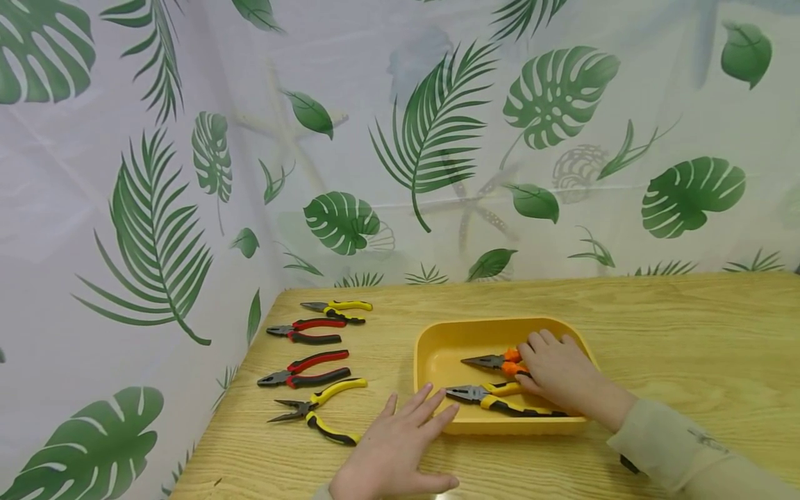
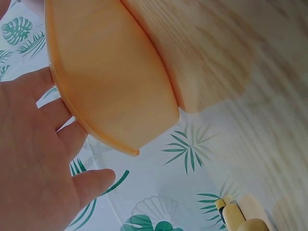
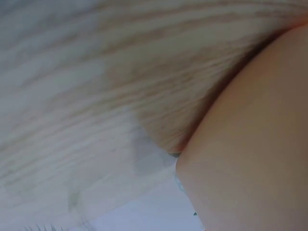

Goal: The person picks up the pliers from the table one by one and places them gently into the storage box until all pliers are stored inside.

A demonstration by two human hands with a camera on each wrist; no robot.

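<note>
A yellow tray (image 1: 431, 333) sits on the table. Inside it, my right hand (image 1: 559, 371) grips the orange handles of long-nose pliers (image 1: 490, 361), its palm covering the handle ends; the jaws point left. In front of these lie combination pliers (image 1: 478, 394) with yellow-and-black handles. My left hand (image 1: 396, 444) is spread with straight fingers at the tray's front left corner. In the left wrist view, the fingertips of the left hand (image 2: 38, 144) reach behind the rim of the tray (image 2: 106, 72). The right wrist view shows only the tray's outer wall (image 3: 255, 134), not the hand.
Left of the tray lie yellow-and-black long-nose pliers (image 1: 337, 305) at the back, two red-and-black pliers (image 1: 312, 323) one in front of the other, and splayed yellow-and-black long-nose pliers (image 1: 319, 406) nearest. Leaf-printed cloth (image 1: 437, 243) hangs behind and left of the wooden table (image 1: 700, 347).
</note>
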